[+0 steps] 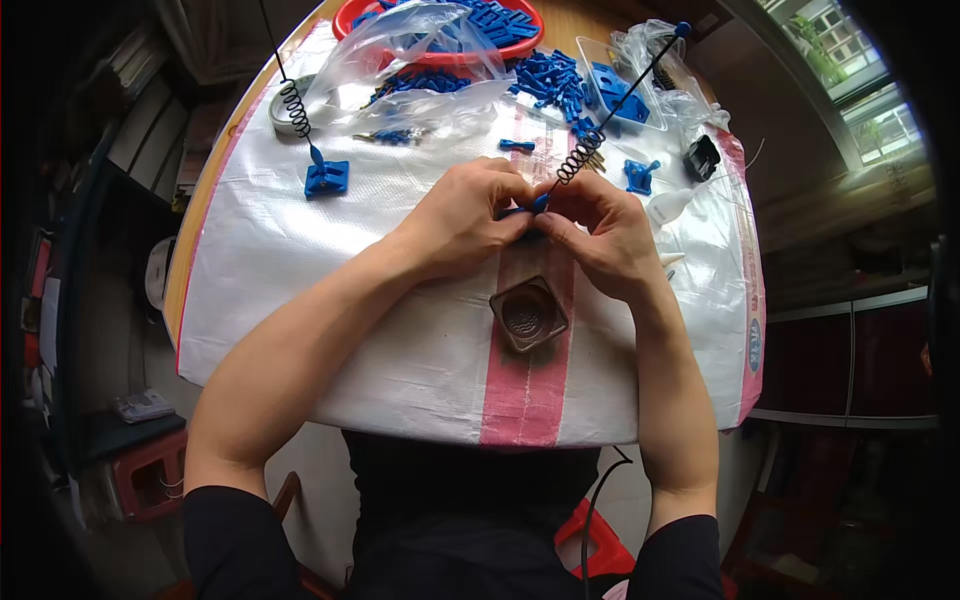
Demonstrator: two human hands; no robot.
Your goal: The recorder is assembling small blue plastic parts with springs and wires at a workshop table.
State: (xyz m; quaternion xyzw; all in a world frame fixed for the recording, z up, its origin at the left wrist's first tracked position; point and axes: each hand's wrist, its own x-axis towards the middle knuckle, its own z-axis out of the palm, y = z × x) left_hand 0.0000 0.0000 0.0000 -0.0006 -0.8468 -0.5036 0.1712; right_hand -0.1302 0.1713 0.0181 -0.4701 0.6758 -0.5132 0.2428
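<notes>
Wooden tabletop (575, 22) shows at the edges of a white sheet (280, 260) with a pink stripe, in a cluttered room with a window. Over it, the fingers of the left hand (465, 215) pinch a blue piece (509, 213), while those of the right hand (605, 235) grip the blue connector (541, 203) at the foot of a black coil spring (581, 158). Both parts meet just beyond the brown square dish (528, 313). My reading is that they are being fitted together; the next move calls for a steady left hold and careful right-hand alignment. Farther out, a blue base (326, 179) carries another spring on the left, and a similar base (640, 176) lies to the right. Beyond sit heaped blue parts (550, 80) and a red basin (525, 47). Fingers hide most of the left piece and the joint itself; glare on the plastic bag (420, 50) blurs what lies beneath, and the left spring's wire is cut off above.
</notes>
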